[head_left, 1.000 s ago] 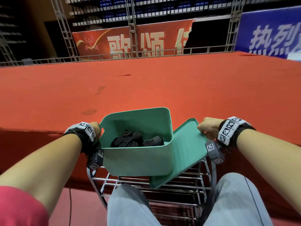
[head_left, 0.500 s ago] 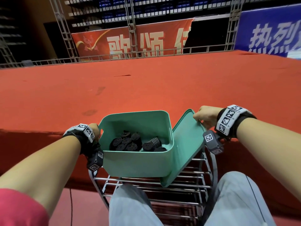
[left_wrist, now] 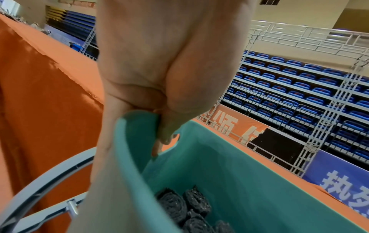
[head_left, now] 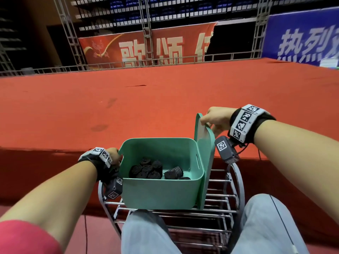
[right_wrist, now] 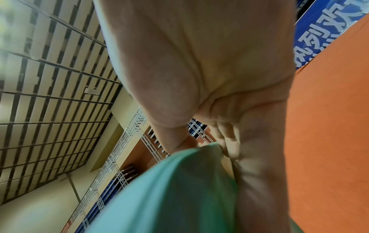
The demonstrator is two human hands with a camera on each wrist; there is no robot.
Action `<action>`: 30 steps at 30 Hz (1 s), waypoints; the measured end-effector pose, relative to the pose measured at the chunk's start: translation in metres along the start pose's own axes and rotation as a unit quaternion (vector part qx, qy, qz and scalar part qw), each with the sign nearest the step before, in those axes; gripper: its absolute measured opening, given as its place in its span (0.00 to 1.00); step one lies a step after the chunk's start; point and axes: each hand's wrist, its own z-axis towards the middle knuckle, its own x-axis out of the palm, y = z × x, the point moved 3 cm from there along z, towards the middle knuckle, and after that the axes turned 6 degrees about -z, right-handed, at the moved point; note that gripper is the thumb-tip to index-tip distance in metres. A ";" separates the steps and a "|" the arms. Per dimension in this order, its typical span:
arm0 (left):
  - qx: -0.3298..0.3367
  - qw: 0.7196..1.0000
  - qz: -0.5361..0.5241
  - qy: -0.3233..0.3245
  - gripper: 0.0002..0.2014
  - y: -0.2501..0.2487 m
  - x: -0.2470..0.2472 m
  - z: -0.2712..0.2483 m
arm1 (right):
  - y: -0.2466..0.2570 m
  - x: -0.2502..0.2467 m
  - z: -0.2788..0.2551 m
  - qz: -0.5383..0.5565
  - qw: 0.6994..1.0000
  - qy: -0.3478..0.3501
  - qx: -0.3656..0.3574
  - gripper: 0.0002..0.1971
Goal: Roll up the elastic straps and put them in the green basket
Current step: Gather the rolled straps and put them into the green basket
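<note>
The green basket [head_left: 159, 193] stands on a metal wire rack [head_left: 220, 198] in front of my knees. Several rolled black elastic straps [head_left: 146, 169] lie on its floor, also visible in the left wrist view as dark rolled straps [left_wrist: 179, 205]. My left hand [head_left: 114, 155] grips the basket's left rim [left_wrist: 137, 119] at the handle slot. My right hand [head_left: 214, 117] pinches the top edge of the green lid [head_left: 204, 160], which stands almost upright against the basket's right side. The right wrist view shows the lid [right_wrist: 179, 189] between thumb and fingers.
A wide red carpeted stage [head_left: 165, 99] stretches beyond the rack, its front edge just behind the basket. Metal railings, red and blue banners and blue seats lie far behind. My knees in grey trousers [head_left: 266, 226] sit under the rack's front.
My right hand has lifted the lid from lying slanted on the rack to nearly upright beside the basket. The left hand has kept hold of the basket's rim.
</note>
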 end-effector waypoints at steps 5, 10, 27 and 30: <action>0.007 1.000 0.017 0.009 0.14 -0.013 0.017 0.000 | 0.014 -0.006 -0.001 0.008 1.000 -0.016 -0.013 0.06; 0.032 0.999 0.037 -0.002 0.14 -0.030 0.023 -0.004 | 0.025 -0.001 0.003 -0.021 1.000 -0.009 -0.010 0.08; 0.164 0.875 -0.363 0.277 0.21 -0.229 0.027 -0.090 | 0.020 0.016 -0.002 0.053 0.998 -0.022 -0.026 0.10; 0.169 0.856 -0.362 0.329 0.19 -0.244 0.031 -0.102 | 0.014 0.014 -0.004 0.064 0.997 -0.011 -0.035 0.08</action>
